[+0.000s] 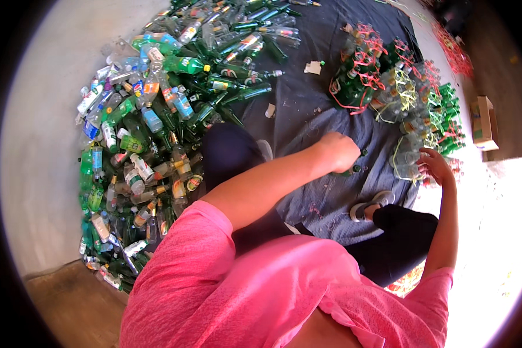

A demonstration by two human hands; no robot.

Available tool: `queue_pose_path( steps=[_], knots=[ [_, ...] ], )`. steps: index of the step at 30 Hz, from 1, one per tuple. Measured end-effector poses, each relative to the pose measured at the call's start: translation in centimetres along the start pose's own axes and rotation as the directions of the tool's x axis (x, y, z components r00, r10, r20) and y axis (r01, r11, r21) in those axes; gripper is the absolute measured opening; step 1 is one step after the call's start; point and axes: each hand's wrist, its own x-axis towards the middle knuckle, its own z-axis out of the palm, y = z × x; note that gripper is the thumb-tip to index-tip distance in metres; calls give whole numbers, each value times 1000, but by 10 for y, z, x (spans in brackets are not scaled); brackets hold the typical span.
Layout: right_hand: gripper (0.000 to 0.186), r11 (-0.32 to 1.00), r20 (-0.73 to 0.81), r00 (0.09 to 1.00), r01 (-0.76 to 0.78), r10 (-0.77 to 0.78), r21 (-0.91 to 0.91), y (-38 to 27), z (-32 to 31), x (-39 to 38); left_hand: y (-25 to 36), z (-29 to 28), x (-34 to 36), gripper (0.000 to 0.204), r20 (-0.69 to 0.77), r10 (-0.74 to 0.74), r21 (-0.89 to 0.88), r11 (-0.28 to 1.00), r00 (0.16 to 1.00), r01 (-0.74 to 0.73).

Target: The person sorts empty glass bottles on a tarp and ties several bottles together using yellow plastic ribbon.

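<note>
My left hand [337,152] is closed in the middle of the dark sheet, its palm turned down. Green bottles [347,172] show under and beside its fingers, two necks sticking out to the right. Most of their bodies are hidden by the hand. Further right, my right hand [436,166] has its fingers apart and holds nothing I can see. It is beside a bundle of clear bottles [406,165] with a yellow-green string around it. Behind stand more tied bundles, among them green bottles with pink string [354,87].
A large heap of loose glass and plastic bottles [151,116] covers the left side. Under me lies a dark sheet [301,127] with paper scraps [314,67]. A cardboard box [484,124] and a pile of pink string [451,49] are at the far right.
</note>
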Motion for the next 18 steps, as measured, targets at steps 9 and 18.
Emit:
queue_pose_path(
  steps=[9, 18],
  knots=[
    [46, 997, 16, 1000, 4, -3, -79, -25, 4, 0, 3, 4, 4, 18, 5, 15, 1, 1000, 1000, -15],
    [45, 995, 25, 1000, -8, 10, -96, -20, 1, 7, -13, -13, 4, 27, 15, -65, -1, 998, 998, 65]
  ],
)
